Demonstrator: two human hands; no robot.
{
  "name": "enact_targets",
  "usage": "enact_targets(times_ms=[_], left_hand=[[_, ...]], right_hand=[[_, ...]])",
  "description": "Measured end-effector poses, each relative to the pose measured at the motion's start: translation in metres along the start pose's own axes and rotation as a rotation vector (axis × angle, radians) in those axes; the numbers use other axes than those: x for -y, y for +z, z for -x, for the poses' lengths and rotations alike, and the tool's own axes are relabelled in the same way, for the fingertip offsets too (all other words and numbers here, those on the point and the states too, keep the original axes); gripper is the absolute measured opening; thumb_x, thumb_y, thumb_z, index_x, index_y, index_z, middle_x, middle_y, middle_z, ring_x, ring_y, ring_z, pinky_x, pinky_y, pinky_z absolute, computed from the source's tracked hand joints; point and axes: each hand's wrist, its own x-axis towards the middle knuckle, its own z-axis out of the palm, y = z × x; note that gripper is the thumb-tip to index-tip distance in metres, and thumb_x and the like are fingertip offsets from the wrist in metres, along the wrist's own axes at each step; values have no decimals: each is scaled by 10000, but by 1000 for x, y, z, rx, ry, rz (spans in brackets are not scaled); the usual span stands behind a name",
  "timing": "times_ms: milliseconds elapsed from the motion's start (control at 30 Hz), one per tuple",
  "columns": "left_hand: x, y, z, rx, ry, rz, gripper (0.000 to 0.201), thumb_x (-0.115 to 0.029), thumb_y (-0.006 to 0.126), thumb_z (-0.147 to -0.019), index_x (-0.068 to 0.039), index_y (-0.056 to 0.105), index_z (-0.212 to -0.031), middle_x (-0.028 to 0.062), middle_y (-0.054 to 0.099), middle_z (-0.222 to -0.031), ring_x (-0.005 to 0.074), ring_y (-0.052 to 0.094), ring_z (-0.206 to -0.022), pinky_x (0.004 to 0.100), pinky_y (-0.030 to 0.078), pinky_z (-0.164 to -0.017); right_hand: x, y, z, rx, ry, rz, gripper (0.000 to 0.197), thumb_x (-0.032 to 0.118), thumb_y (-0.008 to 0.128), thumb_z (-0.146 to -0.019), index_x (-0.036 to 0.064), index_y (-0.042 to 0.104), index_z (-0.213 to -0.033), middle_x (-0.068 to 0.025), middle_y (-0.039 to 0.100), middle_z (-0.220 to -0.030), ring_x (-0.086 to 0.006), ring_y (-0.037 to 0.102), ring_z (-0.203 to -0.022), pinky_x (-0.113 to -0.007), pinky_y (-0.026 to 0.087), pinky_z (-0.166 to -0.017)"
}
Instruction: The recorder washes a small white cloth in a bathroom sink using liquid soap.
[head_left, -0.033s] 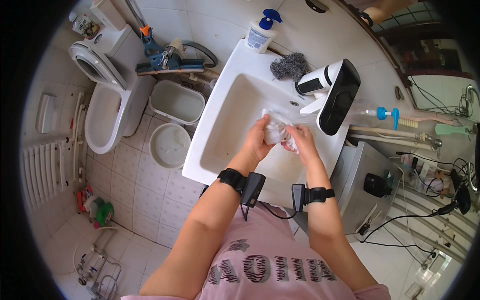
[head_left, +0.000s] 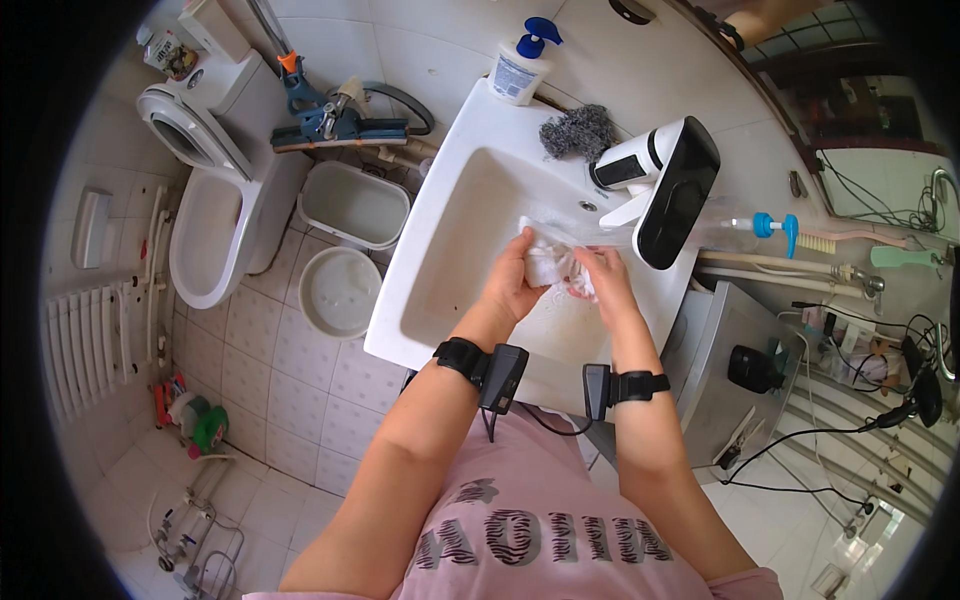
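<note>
Over the sink basin [head_left: 440, 270], both hands grip a crumpled white cloth [head_left: 545, 262]. My left hand [head_left: 512, 282] closes on its left side, thumb uppermost. My right hand [head_left: 610, 285] pinches its right side, with the fingertips partly hidden in the folds. The faucet [head_left: 680, 195], white with a glossy black top, stands just beyond my right hand. A faint clear streak, apparently running water, reaches from its spout to the cloth. Water shows on the basin floor below. Each wrist wears a black strap with a small box.
On the sink's back edge are a pump bottle [head_left: 518, 75] with a blue top and a grey scouring ball [head_left: 577, 132]. Left of the sink stand a grey bin [head_left: 355, 240], a round bucket [head_left: 340, 292] and a toilet [head_left: 205, 235]. A metal cabinet [head_left: 715, 345] adjoins on the right.
The cloth has shifted slightly in my fingers, and its folds lie a little differently. Both hands keep nearly the same place.
</note>
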Motion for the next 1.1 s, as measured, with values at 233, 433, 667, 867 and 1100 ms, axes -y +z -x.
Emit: enact_targets(times_ms=[233,433,667,867,1100], left_hand=[[-10,-15,6,-9,49,-16,333,-335,374,-924,-102,432,-1154,79,510,-1143,218,515,-1026,376,422,-880],[-13,-10,15,93,-23,-77,342,-344,332,-930,-114,447,-1157,62,508,-1159,212,501,-1045,371,388,-898],[-3,7,-2,122,3,-187,375,-332,354,-923,-75,443,-1181,70,512,-1157,226,479,-1075,380,366,-925],[-4,13,-14,157,-39,-244,370,-320,363,-923,-63,427,-1181,79,485,-1184,231,454,-1109,391,363,-934],[-18,16,10,139,-4,-258,372,-322,343,-930,-57,429,-1176,92,502,-1172,230,475,-1093,367,363,-940]], right_hand=[[-13,2,-18,143,-10,-386,181,88,591,-773,53,531,-940,-32,547,-870,-127,528,-759,-232,442,-609],[-30,-12,-28,29,124,-454,212,131,592,-789,66,512,-973,-41,534,-882,-143,524,-753,-239,433,-626],[-28,-20,-21,96,183,-983,250,172,574,-814,41,478,-1004,-99,505,-999,-218,510,-874,-377,482,-825],[-29,-27,-14,86,141,-1074,199,139,558,-822,41,497,-985,-120,513,-1019,-231,520,-925,-382,484,-820],[-30,-13,-12,70,193,-981,171,149,551,-830,45,509,-959,-94,546,-932,-208,537,-842,-349,486,-792]])
